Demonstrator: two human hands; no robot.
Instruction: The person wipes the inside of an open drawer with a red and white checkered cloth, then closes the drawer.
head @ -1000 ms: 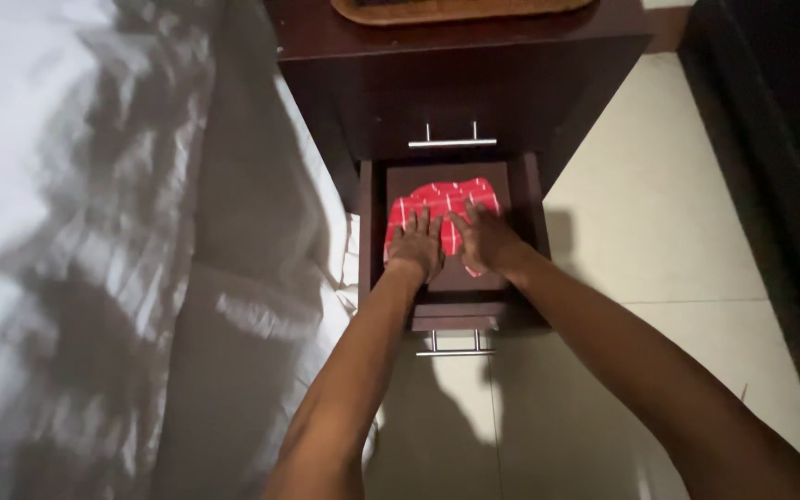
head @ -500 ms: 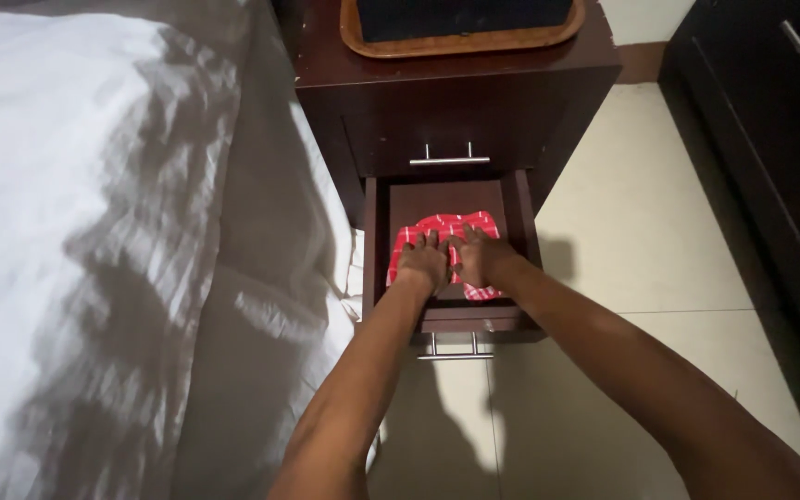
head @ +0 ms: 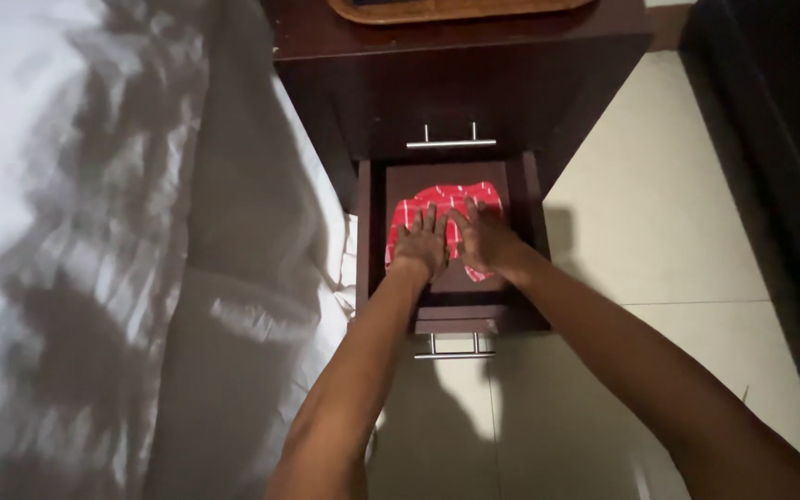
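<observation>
A folded red cloth with thin white lines (head: 448, 200) lies inside the pulled-out lower drawer (head: 531, 243) of a dark wooden nightstand (head: 474, 83). My left hand (head: 421, 243) rests flat on the cloth's left part, fingers spread. Beside it, my right hand (head: 483, 238) presses flat on the right part. Both palms cover the near half of the cloth; its far edge shows past my fingertips. Neither hand grips anything.
The drawer's metal handle (head: 454, 349) sticks out toward me. Above it, the upper drawer is closed, with its own handle (head: 451, 142). A wooden tray (head: 456, 9) sits on the nightstand. A bed with a white sheet (head: 57, 231) lies left, pale floor tiles (head: 659, 222) right, dark furniture (head: 789, 120) far right.
Both hands stay flat on the red cloth in the drawer; they have shifted slightly over it. The view has swung a little, mostly from my head moving.
</observation>
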